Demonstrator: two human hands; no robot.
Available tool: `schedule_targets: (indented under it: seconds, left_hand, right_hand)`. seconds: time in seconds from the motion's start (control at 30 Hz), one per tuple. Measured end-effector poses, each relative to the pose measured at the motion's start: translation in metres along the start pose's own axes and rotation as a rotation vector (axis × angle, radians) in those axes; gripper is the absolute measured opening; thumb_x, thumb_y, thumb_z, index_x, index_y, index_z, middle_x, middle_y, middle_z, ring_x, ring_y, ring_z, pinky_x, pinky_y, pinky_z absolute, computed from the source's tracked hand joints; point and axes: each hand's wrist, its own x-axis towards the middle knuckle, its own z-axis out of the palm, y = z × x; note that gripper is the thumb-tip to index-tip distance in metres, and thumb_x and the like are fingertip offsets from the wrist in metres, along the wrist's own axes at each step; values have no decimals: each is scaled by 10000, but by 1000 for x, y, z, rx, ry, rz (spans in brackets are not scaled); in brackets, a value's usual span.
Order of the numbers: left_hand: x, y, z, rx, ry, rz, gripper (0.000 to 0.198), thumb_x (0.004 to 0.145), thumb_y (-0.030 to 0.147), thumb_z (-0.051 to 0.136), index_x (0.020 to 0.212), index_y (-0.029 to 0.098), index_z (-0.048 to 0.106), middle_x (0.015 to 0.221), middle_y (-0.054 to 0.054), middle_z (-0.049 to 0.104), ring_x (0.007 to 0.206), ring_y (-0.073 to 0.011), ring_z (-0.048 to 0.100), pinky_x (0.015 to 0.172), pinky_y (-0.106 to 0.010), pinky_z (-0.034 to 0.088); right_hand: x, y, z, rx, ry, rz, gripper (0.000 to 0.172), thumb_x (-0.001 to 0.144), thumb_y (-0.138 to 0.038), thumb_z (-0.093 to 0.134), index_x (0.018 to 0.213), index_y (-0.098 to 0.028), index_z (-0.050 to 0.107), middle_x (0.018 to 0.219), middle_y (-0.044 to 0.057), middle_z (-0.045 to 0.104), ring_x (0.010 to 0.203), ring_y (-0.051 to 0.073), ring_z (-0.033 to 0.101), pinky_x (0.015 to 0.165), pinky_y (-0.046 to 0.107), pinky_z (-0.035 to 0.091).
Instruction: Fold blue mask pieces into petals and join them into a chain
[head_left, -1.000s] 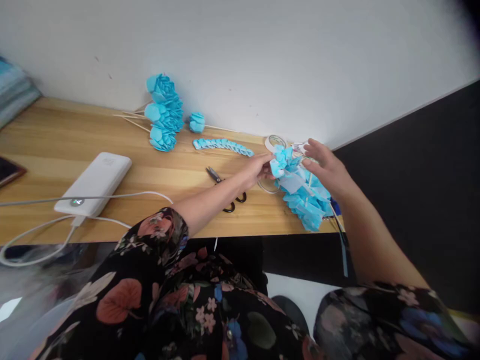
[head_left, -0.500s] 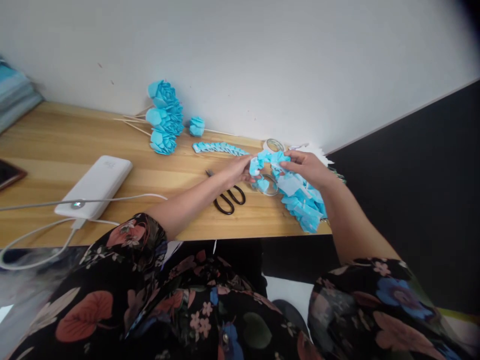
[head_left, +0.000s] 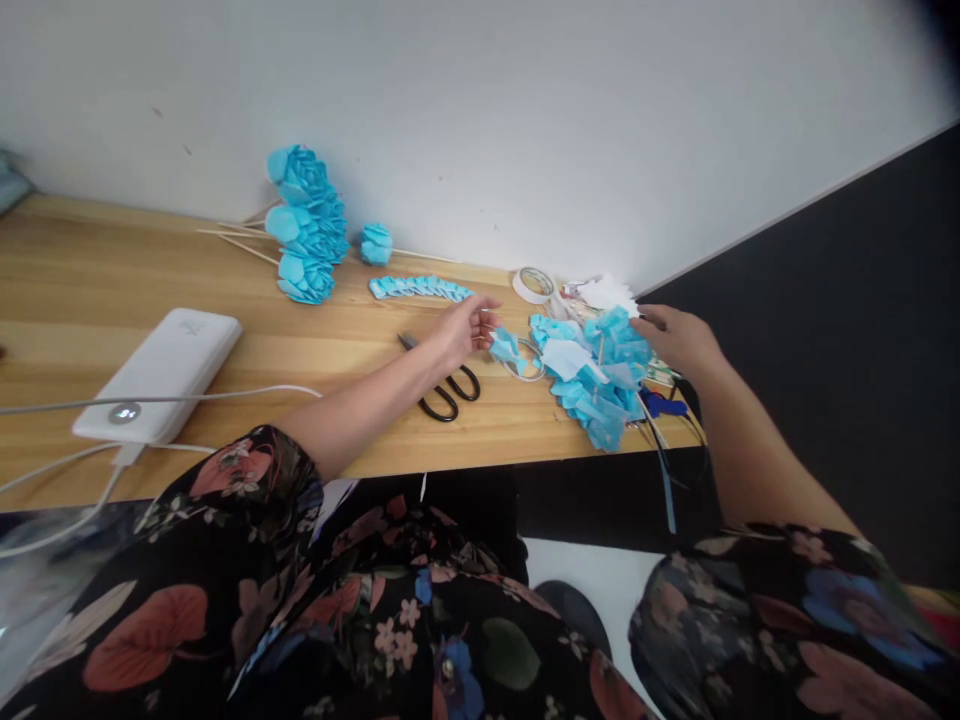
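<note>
My left hand (head_left: 463, 330) hovers over the wooden table (head_left: 225, 310), its fingers pinched on a small blue paper piece (head_left: 505, 347) just left of a clear tape ring (head_left: 531, 370). A loose pile of blue paper pieces (head_left: 596, 385) lies at the table's right end. My right hand (head_left: 679, 338) rests against the far right side of that pile, beside some white paper (head_left: 606, 293); its fingertips are hidden behind the paper. Black scissors (head_left: 448, 385) lie under my left wrist.
Blue paper flowers on sticks (head_left: 304, 225), a small blue bud (head_left: 375, 243) and a strip of folded blue petals (head_left: 417, 287) lie near the wall. A tape roll (head_left: 532, 284) sits behind the pile. A white power bank (head_left: 161, 372) with cables lies at the left.
My hands have come apart. The left one drew a small blue piece to the left, off the pile; the right one moved to the pile's right side.
</note>
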Motion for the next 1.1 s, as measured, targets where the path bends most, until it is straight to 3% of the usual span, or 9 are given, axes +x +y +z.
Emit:
schedule_targets:
  seconds: [0.07, 0.13, 0.2, 0.27, 0.43, 0.63, 0.8, 0.93, 1.1]
  left_hand:
    - [0, 1, -2, -24, 39, -16, 256, 1009, 255, 491, 835, 149, 647, 548, 22, 549, 452, -97, 486, 472, -215, 344]
    - [-1, 3, -4, -52, 49, -27, 327, 1036, 282, 454, 808, 149, 646, 488, 37, 489, 404, -90, 419, 444, -212, 304]
    - [-3, 6, -6, -80, 38, -21, 376, 1053, 290, 427, 778, 151, 643, 437, 53, 419, 365, -84, 348, 421, -213, 268]
    - [-7, 12, -10, -103, 26, -3, 405, 1060, 287, 418, 750, 151, 640, 407, 66, 355, 347, -78, 303, 406, -211, 234]
    - [-24, 32, -25, -102, 28, 50, 415, 1054, 302, 437, 718, 162, 636, 392, 72, 297, 347, -77, 288, 390, -209, 196]
    - [-33, 46, -60, 13, 110, 110, 360, 1032, 292, 445, 744, 176, 628, 408, 72, 301, 360, -90, 295, 385, -222, 215]
    - [-32, 45, -86, 245, 197, 246, 301, 1004, 299, 479, 776, 192, 643, 454, 58, 376, 390, -98, 315, 404, -235, 232]
    - [-35, 44, -99, 481, 234, 413, 316, 988, 251, 502, 740, 177, 684, 481, 33, 457, 439, -93, 361, 454, -233, 262]
    - [-34, 53, -111, 609, 332, 537, 336, 988, 222, 522, 710, 166, 701, 491, 36, 476, 469, -88, 371, 500, -230, 281]
  right_hand:
    - [-11, -8, 7, -75, 38, -144, 358, 885, -230, 700, 1217, -113, 763, 1424, 270, 664, 1349, 368, 595, 1196, 512, 359]
    - [-26, -28, 17, -172, 104, -413, 430, 948, -319, 616, 1319, -125, 716, 1467, 218, 649, 1407, 374, 564, 1222, 545, 366]
    - [-41, -53, 29, -151, 26, -569, 461, 977, -395, 569, 1373, -191, 687, 1466, 152, 666, 1414, 341, 573, 1222, 546, 398]
    - [-52, -78, 43, -72, -91, -627, 519, 978, -434, 552, 1439, -211, 635, 1490, 130, 653, 1417, 323, 580, 1217, 532, 425]
    - [-63, -114, 75, 28, -333, -558, 675, 944, -472, 588, 1543, -166, 526, 1589, 163, 558, 1473, 354, 532, 1235, 557, 406]
    - [-74, -133, 103, 244, -636, -573, 840, 882, -533, 695, 1624, -271, 399, 1578, 123, 576, 1452, 346, 549, 1194, 562, 441]
    - [-66, -154, 130, 482, -741, -540, 687, 929, -571, 642, 1547, -297, 515, 1291, 87, 758, 1159, 287, 710, 1012, 489, 572]
    - [-52, -176, 150, 545, -771, -526, 549, 959, -623, 589, 1371, -271, 681, 1041, 63, 807, 1005, 252, 734, 899, 423, 592]
    - [-53, -204, 169, 688, -980, -439, 645, 955, -704, 545, 1430, -277, 634, 1068, 74, 797, 903, 211, 750, 739, 324, 595]
